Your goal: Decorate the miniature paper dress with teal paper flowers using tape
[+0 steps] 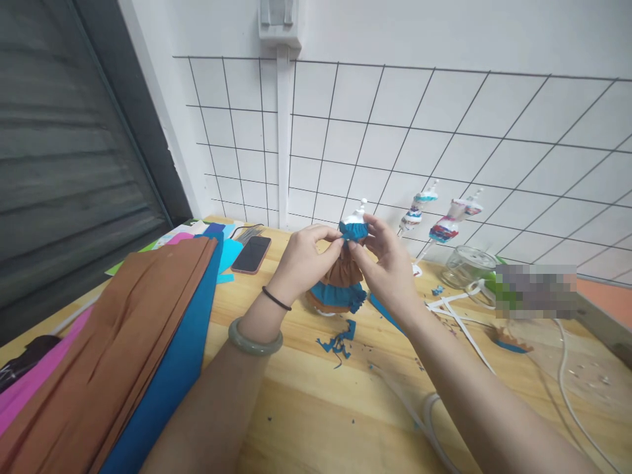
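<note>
In the middle of the table stands a small dress form (353, 218), its white top showing above gathered blue crepe paper (354, 231). Below the waist it wears a layered brown and blue skirt (340, 294) with ruffled edges. My left hand (311, 257) pinches the blue paper at the waist between thumb and forefinger. From the other side, my right hand (390, 263) is closed on the same paper, with its thumb at the front and fingers around the side. The two thumbs nearly meet, and my hands hide part of the waist.
Folded brown crepe paper (113, 336) lies over blue and pink sheets at the left. Behind it rests a phone (252, 254). Torn blue scraps (340, 342) lie in front of the form. A clear jar (467, 266), two decorated forms (446, 227) and a white cord (563, 375) are at the right.
</note>
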`<action>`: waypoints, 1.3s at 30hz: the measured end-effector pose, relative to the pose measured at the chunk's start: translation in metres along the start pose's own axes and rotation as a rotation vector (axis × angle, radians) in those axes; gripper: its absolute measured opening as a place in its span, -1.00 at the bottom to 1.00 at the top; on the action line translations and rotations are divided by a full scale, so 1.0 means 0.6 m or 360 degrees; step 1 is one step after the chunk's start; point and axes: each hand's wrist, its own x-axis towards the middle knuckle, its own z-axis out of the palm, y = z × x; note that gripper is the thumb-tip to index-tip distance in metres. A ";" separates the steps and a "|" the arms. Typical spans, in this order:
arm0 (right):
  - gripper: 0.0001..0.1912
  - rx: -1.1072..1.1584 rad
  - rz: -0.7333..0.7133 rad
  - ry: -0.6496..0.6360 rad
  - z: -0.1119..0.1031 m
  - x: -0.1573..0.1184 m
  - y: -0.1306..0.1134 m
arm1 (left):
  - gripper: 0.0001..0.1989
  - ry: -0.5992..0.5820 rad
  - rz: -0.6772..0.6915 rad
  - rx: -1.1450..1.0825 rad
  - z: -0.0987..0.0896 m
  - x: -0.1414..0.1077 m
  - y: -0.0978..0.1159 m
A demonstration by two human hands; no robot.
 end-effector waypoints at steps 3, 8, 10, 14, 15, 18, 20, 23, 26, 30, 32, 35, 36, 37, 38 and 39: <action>-0.57 0.0018 -0.0009 -0.0003 -0.001 0.000 0.000 | -0.88 -0.0013 -0.0027 -0.0011 -0.002 0.000 0.001; -0.55 0.0041 -0.0002 -0.0011 -0.002 -0.002 -0.002 | -0.89 -0.0036 -0.0058 -0.0028 0.001 0.000 0.004; -0.54 0.0049 -0.0001 -0.0019 -0.003 -0.003 -0.003 | -0.90 -0.0029 -0.0064 -0.0028 0.002 0.000 0.004; -0.54 0.0051 -0.0028 -0.0026 -0.004 -0.003 -0.003 | -0.89 -0.0023 -0.0063 -0.0031 0.003 0.000 0.000; -0.53 0.0052 -0.0032 -0.0026 -0.004 -0.003 -0.002 | -0.89 -0.0028 -0.0059 -0.0039 0.002 0.000 -0.002; -0.51 0.0095 -0.0027 -0.0044 -0.006 -0.004 0.000 | -0.88 -0.0045 -0.0053 -0.0099 0.002 0.000 -0.005; -0.51 0.0134 -0.0014 -0.0059 -0.007 -0.005 0.000 | -0.89 -0.0040 -0.0065 -0.0146 0.003 0.001 -0.007; -0.48 0.0146 0.0013 -0.0075 -0.010 -0.008 -0.001 | -0.90 -0.0021 -0.0082 -0.0186 0.006 0.001 -0.010; -0.41 0.0109 0.0064 -0.0063 -0.012 -0.009 -0.001 | -0.90 -0.0006 -0.0086 -0.0201 0.009 0.001 -0.012; -0.33 0.0149 0.0113 -0.0078 -0.012 -0.010 0.002 | -0.90 -0.0002 -0.0091 -0.0229 0.009 0.002 -0.014; -0.32 0.0205 0.0121 -0.0088 -0.011 -0.010 0.003 | -0.90 -0.0016 -0.0094 -0.0256 0.009 0.003 -0.014; -0.35 0.0277 0.0127 -0.0085 -0.009 -0.009 0.003 | -0.90 -0.0030 -0.0104 -0.0282 0.008 0.004 -0.014; -0.36 0.0288 0.0128 -0.0086 -0.008 -0.008 0.002 | -0.91 -0.0028 -0.0104 -0.0281 0.008 0.004 -0.014; -0.38 0.0290 0.0128 -0.0083 -0.008 -0.008 0.001 | -0.91 -0.0025 -0.0102 -0.0277 0.008 0.004 -0.014; -0.39 0.0285 0.0128 -0.0080 -0.007 -0.008 0.000 | -0.92 -0.0022 -0.0098 -0.0274 0.008 0.004 -0.013; -0.39 0.0275 0.0128 -0.0076 -0.006 -0.007 -0.001 | -0.92 -0.0021 -0.0094 -0.0274 0.008 0.004 -0.013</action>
